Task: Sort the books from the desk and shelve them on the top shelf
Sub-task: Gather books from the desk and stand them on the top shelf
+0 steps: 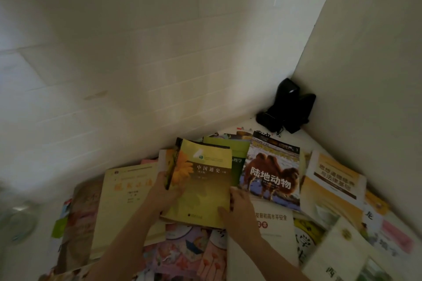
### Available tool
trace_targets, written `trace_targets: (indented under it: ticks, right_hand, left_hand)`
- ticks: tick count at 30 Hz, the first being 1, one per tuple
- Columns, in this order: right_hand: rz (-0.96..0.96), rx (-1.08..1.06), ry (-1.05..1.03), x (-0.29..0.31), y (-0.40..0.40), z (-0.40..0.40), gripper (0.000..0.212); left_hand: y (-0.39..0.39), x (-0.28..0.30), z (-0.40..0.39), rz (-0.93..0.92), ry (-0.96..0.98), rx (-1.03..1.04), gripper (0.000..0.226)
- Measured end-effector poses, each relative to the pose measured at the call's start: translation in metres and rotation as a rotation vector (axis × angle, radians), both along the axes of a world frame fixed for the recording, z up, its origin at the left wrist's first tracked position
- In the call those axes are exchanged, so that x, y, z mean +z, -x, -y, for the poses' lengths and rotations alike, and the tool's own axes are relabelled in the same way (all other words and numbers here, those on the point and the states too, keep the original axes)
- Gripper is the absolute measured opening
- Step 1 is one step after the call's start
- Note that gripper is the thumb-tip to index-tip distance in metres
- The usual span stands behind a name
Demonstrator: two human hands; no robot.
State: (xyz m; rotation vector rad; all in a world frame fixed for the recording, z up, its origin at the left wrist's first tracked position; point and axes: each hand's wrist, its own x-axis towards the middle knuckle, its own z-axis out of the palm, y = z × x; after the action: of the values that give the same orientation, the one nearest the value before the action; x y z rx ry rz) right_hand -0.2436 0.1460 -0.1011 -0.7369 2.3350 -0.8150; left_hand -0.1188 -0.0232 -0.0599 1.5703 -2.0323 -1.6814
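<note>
The olive-yellow paperback with an orange flower on its cover (pixel 203 180) sits at the middle of the spread of books on the white desk (pixel 306 137), lifted a little at its far end above the volumes beneath, its long axis running away from the person toward the white tiled wall (pixel 137 52). It appears to top a thin stack, since further page edges and a second spine show along its left side. Just right of this paperback lies the glossy camel-cover book (pixel 271 171), flat, and just left lies the pale cream softcover with orange lettering (pixel 127 203). Beyond the paperback and to the right, in the desk's corner, stand the black desktop speakers (pixel 290 107). The left hand (pixel 162 194) wraps the paperback's left edge near the spine, fingers curled round it and the edges below. The right hand (pixel 239 210) clasps the near right corner, thumb on the cover, fingers under. Both hands are equally near, forearms coming in from below. No shelf is in view, so the lift probably has to go up and out of this scene.
</note>
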Motion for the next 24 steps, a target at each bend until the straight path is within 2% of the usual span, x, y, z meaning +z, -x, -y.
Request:
trace_targets:
  ticks: [2,5,7,9,10,12,14,15,17,19,22,24]
  right_hand:
    - [0.002,0.007,-0.021,0.0,0.003,0.001,0.053]
    - [0.081,0.006,0.092,0.011,0.008,0.004,0.018]
    - [0.279,-0.071,0.31,0.026,0.008,0.009,0.013]
    - [0.589,-0.178,0.468,0.041,0.016,0.009,0.03]
    - [0.675,-0.235,0.502,0.051,0.024,0.006,0.042]
    - [0.721,-0.37,0.565,0.071,0.047,-0.011,0.066]
    - [0.624,-0.464,0.587,0.093,0.078,-0.037,0.057]
    - [0.534,-0.463,0.554,0.102,0.094,-0.05,0.047]
    - [0.33,-0.453,0.425,0.111,0.122,-0.071,0.031]
    - [0.176,-0.457,0.225,0.102,0.143,-0.081,0.029]
    - [0.106,-0.385,-0.027,0.056,0.154,-0.089,0.03]
    - [0.145,-0.407,-0.075,0.028,0.15,-0.092,0.036]
  left_hand:
    - [0.0,0.01,0.0,0.003,0.056,-0.066,0.062]
    - [0.006,0.04,-0.014,-0.063,0.323,-0.19,0.046]
    - [0.015,0.069,-0.028,-0.162,0.583,-0.272,0.033]
    - [0.03,0.099,-0.04,-0.242,0.726,-0.338,0.033]
    - [0.039,0.113,-0.045,-0.287,0.698,-0.336,0.036]
    - [0.063,0.128,-0.05,-0.388,0.507,-0.312,0.046]
    - [0.091,0.124,-0.053,-0.434,0.316,-0.284,0.063]
    - [0.106,0.115,-0.054,-0.412,0.24,-0.265,0.061]
    - [0.136,0.091,-0.059,-0.317,0.102,-0.259,0.037]
    - [0.164,0.061,-0.07,-0.22,-0.005,-0.305,0.03]
    - [0.19,0.013,-0.078,-0.045,-0.001,-0.372,0.053]
    - [0.196,-0.014,-0.078,0.109,0.058,-0.42,0.073]
